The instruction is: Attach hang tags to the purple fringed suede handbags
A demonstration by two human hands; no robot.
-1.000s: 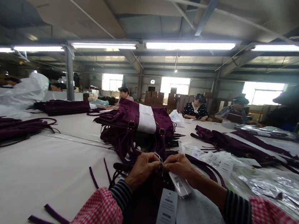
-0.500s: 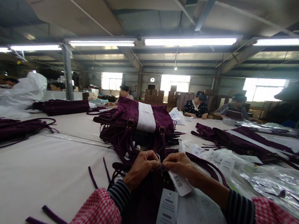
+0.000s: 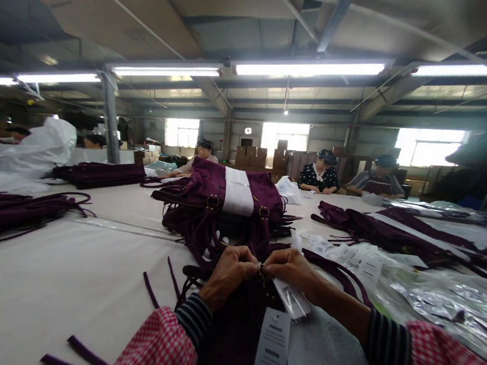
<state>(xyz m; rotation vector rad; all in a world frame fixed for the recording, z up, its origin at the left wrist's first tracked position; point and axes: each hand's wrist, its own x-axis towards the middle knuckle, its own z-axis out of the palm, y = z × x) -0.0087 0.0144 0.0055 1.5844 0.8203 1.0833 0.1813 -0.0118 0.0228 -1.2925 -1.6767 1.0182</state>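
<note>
My left hand and my right hand meet just above a dark purple bag close to me. Fingertips of both are pinched on a thin pale string between them. A white barcode tag hangs under my right hand. Lower down, a larger white printed tag lies on the bag, beside a grey sheet. Beyond my hands, a stack of purple bags carries a white paper band, its straps hanging toward me.
More purple bags lie on the white table, at left and right. Clear plastic bags and loose white tags cover the right side. Several people sit across the table, one in a dotted top.
Both hands have barely shifted and remain pinched together. The barcode tag under my right hand has tilted slightly. Across the table, people have moved a little.
</note>
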